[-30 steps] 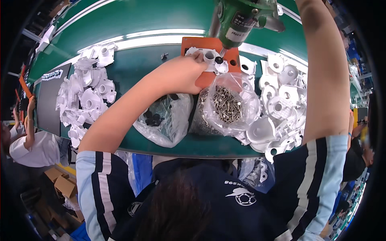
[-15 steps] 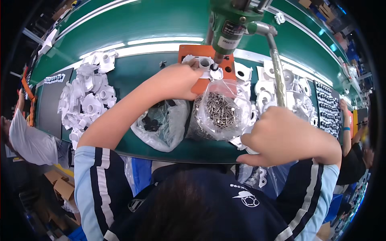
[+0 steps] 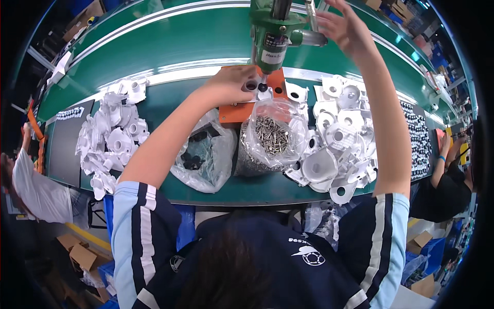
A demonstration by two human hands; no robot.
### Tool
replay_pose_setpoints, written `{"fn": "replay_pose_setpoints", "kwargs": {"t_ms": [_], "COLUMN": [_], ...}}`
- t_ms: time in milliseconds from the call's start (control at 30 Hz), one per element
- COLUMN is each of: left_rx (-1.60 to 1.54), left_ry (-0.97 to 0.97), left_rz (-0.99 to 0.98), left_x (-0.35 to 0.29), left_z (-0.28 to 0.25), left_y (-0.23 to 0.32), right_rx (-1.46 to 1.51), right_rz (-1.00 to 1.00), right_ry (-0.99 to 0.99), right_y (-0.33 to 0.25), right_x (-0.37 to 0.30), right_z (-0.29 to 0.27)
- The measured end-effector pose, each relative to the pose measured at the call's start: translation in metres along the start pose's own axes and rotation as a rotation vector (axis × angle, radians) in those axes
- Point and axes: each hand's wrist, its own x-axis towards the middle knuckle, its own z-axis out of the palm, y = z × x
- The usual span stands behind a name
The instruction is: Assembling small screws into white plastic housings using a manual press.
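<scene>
My left hand (image 3: pixel 230 85) curls its fingers around a white plastic housing (image 3: pixel 264 95) that lies on the orange fixture block (image 3: pixel 231 114). Directly over that housing comes the black-tipped ram of the green hand press (image 3: pixel 275 44). Up at the press's right side, my right hand (image 3: pixel 346 32) is raised with fingers spread, close to the lever (image 3: pixel 312 15) and not wrapped round it. In front of the fixture stands a clear bag of metal screws (image 3: pixel 272 136). To its left lies another clear bag (image 3: pixel 218 170) with small black parts inside.
White plastic housings (image 3: pixel 117 121) are heaped on the left of the green table (image 3: pixel 164 183). A second heap of housings (image 3: pixel 337 136) covers the right. Rows of black parts (image 3: pixel 416 135) lie on a board farther right. Other people (image 3: pixel 43 180) work at both sides.
My right hand has risen from low beside the screw bag to the top of the press, and the lever has swung up. The left hand stays at the housing.
</scene>
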Motion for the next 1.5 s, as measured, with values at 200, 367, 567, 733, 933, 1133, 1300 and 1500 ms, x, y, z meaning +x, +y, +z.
{"fn": "replay_pose_setpoints", "kwargs": {"t_ms": [200, 367, 567, 733, 933, 1133, 1300, 1500], "left_rx": [0.335, 0.299, 0.22, 0.207, 0.472, 0.523, -0.997, -1.648], "left_ry": [0.075, 0.338, 0.294, -0.112, -0.206, 0.162, 0.724, 0.784], "left_rz": [-0.11, -0.302, -0.263, -0.574, -0.706, -0.494, -0.317, 0.136], "left_x": [0.013, 0.048, -0.005, -0.134, -0.29, -0.322, -0.261, -0.167], "left_z": [-0.037, -0.049, -0.077, -0.123, -0.062, -0.024, -0.015, 0.022], "left_y": [-0.002, -0.082, -0.09, 0.004, 0.011, -0.012, 0.013, 0.075], "right_rx": [-1.683, -1.873, -1.828, -1.12, -0.673, -0.585, -0.913, -0.796], "right_rz": [0.695, 0.706, 0.515, 0.284, 0.068, -0.105, -0.06, -0.149], "right_ry": [0.735, 0.493, 0.545, 0.95, 0.948, 0.939, 0.799, 0.599], "right_y": [0.079, 0.122, 0.122, 0.089, 0.051, 0.099, 0.165, 0.233], "right_x": [-0.087, -0.099, -0.104, -0.124, -0.135, -0.131, -0.082, -0.013], "right_z": [0.025, -0.008, -0.042, -0.04, 0.044, 0.124, 0.172, 0.194]}}
